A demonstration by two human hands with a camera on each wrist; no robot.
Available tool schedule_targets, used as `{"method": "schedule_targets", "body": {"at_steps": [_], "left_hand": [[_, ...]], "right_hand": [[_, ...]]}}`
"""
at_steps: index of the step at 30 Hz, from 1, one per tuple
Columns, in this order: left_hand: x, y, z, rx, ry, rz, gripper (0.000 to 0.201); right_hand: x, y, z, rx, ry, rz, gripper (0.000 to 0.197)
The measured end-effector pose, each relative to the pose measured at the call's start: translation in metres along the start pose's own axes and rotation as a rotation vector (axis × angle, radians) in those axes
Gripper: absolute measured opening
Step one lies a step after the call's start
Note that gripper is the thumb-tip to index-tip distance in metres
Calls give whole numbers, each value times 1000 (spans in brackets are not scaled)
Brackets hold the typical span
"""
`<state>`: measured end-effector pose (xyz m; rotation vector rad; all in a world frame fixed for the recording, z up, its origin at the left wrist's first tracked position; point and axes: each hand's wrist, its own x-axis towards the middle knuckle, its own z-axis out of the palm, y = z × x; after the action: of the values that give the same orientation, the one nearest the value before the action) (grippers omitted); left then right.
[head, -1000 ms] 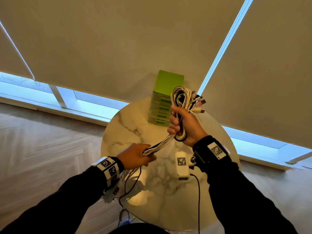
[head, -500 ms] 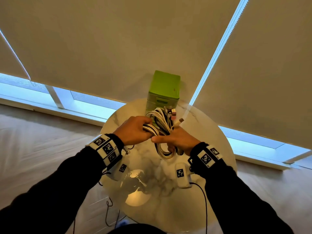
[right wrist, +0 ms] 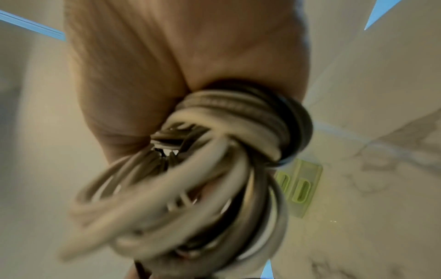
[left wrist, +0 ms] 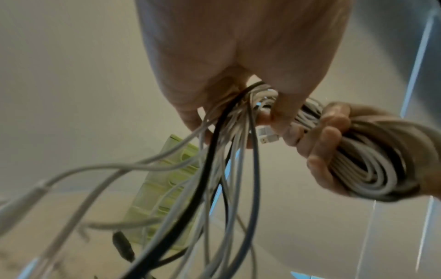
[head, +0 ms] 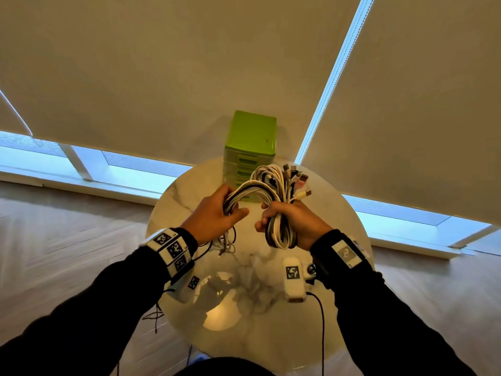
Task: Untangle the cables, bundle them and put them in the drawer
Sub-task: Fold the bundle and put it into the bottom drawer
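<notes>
A coil of white and black cables (head: 279, 226) is held upright above the round marble table (head: 271, 335). My right hand (head: 292, 221) grips the coil around its middle, and several plugs (head: 298, 180) stick out at its top. In the right wrist view the cable coil (right wrist: 214, 169) fills the frame, blurred. My left hand (head: 214, 215) grips the strands (head: 244, 192) that run from the coil, and their loose ends (head: 226, 244) hang below it. From the left wrist, the loose strands (left wrist: 226, 169) trail down from my fist. The green drawer unit (head: 250, 147) stands behind the hands, drawers shut.
The drawer unit is at the table's far edge, against closed beige roller blinds (head: 189, 63). A white tagged device (head: 292, 276) hangs below my right wrist. Thin black leads (head: 322, 335) dangle from both wrists over the table. Wood floor (head: 67, 226) surrounds the table.
Over the last second my left hand rose from low on the strands up beside the coil. The hands then drew slightly apart, and the coil now stands more upright in my right hand.
</notes>
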<state>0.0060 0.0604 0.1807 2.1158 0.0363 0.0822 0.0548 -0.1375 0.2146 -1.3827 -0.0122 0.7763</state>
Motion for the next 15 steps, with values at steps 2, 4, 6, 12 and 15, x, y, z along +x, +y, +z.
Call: {"method": "schedule_targets", "body": {"at_steps": [2, 4, 6, 12, 15], "left_hand": [[4, -2, 4, -29, -15, -24, 15], [10, 1, 6, -205, 31, -63, 11], [17, 8, 9, -421, 80, -103, 12], [24, 30, 31, -793, 131, -288, 17], [23, 31, 39, -908, 181, -390, 18]], "right_hand": [[-1, 3, -1, 31, -13, 14, 7], [0, 8, 0, 107, -41, 27, 7], [0, 15, 0, 43, -3, 4, 4], [2, 27, -4, -634, 140, -250, 18], [-1, 28, 0, -583, 19, -295, 28]]}}
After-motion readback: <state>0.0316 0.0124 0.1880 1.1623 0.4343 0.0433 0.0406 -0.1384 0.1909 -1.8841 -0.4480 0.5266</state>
